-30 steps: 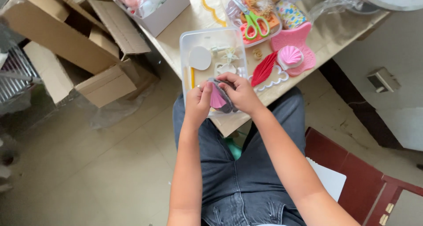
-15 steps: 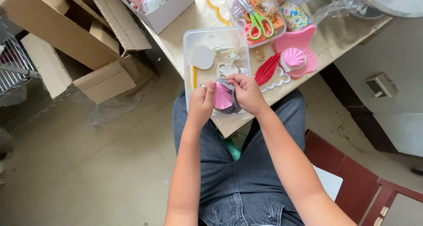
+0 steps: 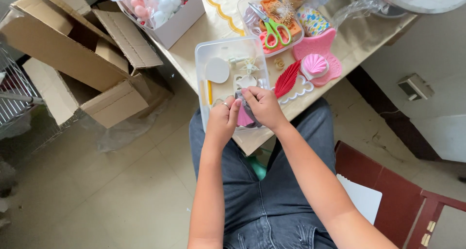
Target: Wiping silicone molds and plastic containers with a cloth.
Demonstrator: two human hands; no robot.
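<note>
Two bare hands meet over the near end of a clear plastic tray (image 3: 201,59) on the table (image 3: 194,40); the left hand (image 3: 222,119) and right hand (image 3: 263,106) both have fingers clamped on a small pink and grey piece (image 3: 244,117), apparently mid-handling, not yet set down. Inside the tray lie a white disc (image 3: 216,70) and a yellow stick (image 3: 210,91); nearby sit a red leaf shape (image 3: 287,79), pink shell mould (image 3: 315,64) and green scissors (image 3: 273,28), none blocking the hands.
</note>
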